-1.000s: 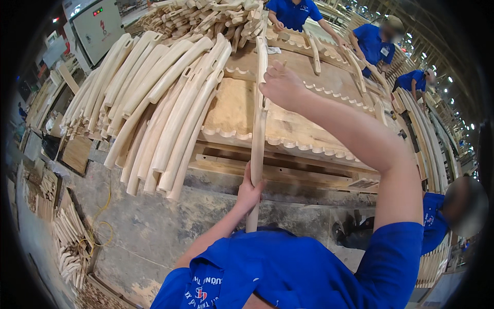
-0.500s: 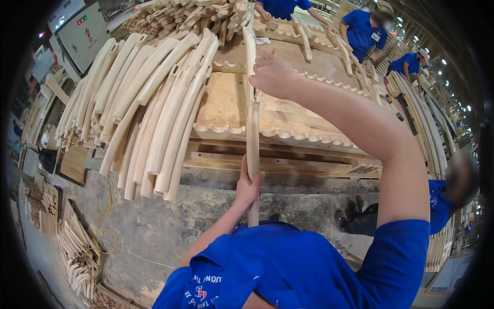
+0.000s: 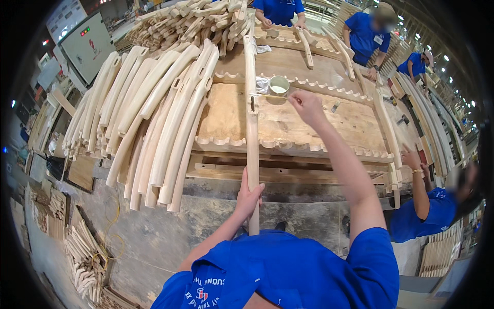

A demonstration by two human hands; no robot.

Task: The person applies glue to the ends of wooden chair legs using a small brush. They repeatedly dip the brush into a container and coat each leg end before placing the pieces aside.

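Left hand (image 3: 249, 194): grip clenched around the lower part of a long pale wooden leg blank (image 3: 251, 129), which stands nearly straight away from the person, its near end just below the fist and its far end reaching beyond the cup. A small dark slot shows on the blank's face well above the grip.

Right hand (image 3: 307, 106): arm stretched out over the tabletop (image 3: 309, 123), fingers pinched on a thin stick or brush (image 3: 270, 96) that runs from the fingertips to the blank, its far tip touching or just at the blank near the slot; which of the two cannot be told.

Just beyond the right grip: a round pale-green cup (image 3: 279, 85) with light contents, standing on the tabletop, close beside the blank. A crumpled bit of clear plastic (image 3: 262, 84) lies between cup and blank.

Under both grips: wooden tabletop with scalloped rails along its near and far edges.

To the left of the left grip: a bundle of curved pale wooden parts (image 3: 154, 118) leaning side by side over the tabletop's edge. Farther left and lower: smaller wooden pieces (image 3: 85, 252) heaped on the floor.

Beyond the tabletop: a further pile of parts (image 3: 190, 23) and people in blue shirts. To the right: another person's hand (image 3: 410, 158) resting on the tabletop's corner.
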